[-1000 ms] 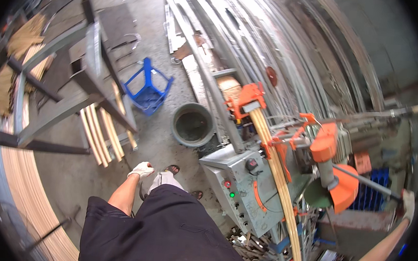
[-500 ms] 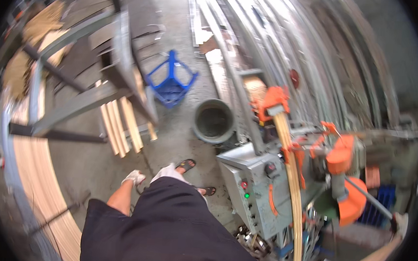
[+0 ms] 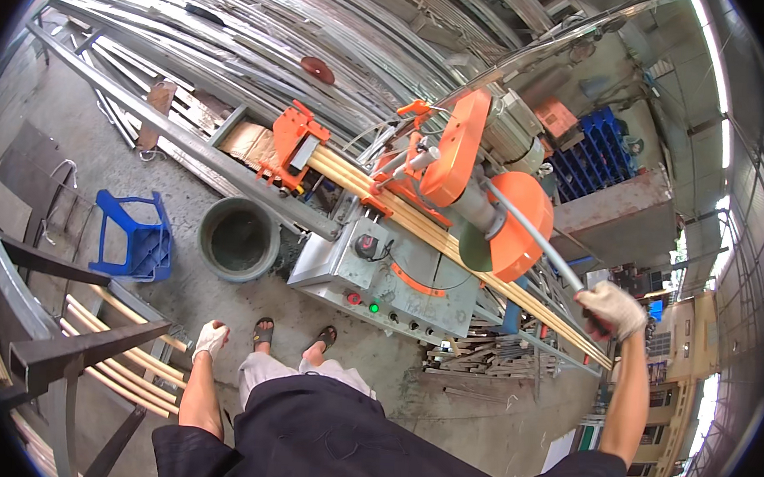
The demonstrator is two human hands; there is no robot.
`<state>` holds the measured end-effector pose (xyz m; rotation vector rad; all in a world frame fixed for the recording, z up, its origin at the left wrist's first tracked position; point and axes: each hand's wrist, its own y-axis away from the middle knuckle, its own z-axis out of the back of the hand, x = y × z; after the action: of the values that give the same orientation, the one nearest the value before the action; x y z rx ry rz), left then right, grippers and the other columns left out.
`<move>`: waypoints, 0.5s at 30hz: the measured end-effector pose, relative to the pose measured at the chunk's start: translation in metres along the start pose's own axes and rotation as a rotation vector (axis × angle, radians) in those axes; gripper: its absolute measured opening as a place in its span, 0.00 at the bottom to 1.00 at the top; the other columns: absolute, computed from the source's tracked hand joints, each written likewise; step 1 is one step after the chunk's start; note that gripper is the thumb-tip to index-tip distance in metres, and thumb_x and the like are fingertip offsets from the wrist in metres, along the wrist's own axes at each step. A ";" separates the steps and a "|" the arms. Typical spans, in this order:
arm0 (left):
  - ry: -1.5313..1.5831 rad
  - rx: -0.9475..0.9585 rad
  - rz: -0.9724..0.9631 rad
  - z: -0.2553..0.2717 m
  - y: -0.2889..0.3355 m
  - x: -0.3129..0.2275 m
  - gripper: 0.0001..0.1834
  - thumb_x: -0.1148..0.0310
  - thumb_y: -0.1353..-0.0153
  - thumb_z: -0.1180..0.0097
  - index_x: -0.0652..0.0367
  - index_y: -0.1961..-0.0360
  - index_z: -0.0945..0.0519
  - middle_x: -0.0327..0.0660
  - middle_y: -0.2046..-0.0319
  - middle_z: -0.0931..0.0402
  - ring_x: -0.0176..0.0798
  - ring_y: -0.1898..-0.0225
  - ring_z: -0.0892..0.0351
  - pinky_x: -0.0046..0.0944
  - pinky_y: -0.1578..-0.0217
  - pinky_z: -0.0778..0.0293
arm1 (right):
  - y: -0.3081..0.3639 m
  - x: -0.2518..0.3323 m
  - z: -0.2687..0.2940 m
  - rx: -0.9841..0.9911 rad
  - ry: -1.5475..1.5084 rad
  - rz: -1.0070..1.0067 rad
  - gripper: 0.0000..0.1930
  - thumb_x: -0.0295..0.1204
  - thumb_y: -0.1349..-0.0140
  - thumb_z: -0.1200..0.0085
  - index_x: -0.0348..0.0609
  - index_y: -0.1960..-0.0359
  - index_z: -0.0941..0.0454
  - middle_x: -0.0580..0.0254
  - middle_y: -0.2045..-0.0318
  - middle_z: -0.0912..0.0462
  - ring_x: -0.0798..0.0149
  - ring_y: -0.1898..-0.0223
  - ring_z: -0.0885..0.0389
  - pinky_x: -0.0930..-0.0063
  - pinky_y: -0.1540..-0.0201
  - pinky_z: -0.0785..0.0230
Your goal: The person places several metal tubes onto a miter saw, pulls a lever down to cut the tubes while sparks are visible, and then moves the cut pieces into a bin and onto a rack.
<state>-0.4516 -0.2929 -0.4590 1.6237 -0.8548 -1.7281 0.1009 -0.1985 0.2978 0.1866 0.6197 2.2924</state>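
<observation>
My right hand (image 3: 614,311), in a pale work glove, is closed round the end of a long grey handle (image 3: 537,233). That handle runs to an orange cut-off saw (image 3: 525,222) with a round orange blade guard. Under the saw head, a bundle of long, pale wood-coloured bars (image 3: 427,231) lies across the grey machine base (image 3: 370,278). An orange clamp (image 3: 296,144) stands at their far left end. My left hand (image 3: 211,338), also gloved, hangs low at my left with its fingers curled and nothing visible in them. Loose pale bars lie nearby.
A dark round bucket (image 3: 240,239) and a blue plastic stool (image 3: 138,237) stand on the floor left of the machine. A dark metal frame (image 3: 82,350) is at lower left. Long metal profiles (image 3: 237,33) fill the back. Offcuts (image 3: 489,352) are piled beneath the saw's right side.
My view has swung to the right, bringing the saw toward the middle. My right hand stays on the handle. My left hand still hangs beside me, away from the machine.
</observation>
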 end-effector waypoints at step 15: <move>-0.335 -0.146 0.052 0.002 0.030 0.092 0.17 0.64 0.47 0.42 0.66 0.63 0.12 0.46 0.74 0.15 0.42 0.73 0.17 0.43 0.69 0.23 | -0.018 -0.066 -0.152 0.052 -0.648 0.096 0.20 0.38 0.33 0.40 0.34 0.48 0.25 0.58 0.71 0.15 0.68 0.86 0.21 0.76 0.88 0.31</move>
<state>-0.4586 -0.3844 -0.4909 1.2255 -0.8904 -2.0076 0.1125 -0.2908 0.1596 0.9529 0.3315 2.1264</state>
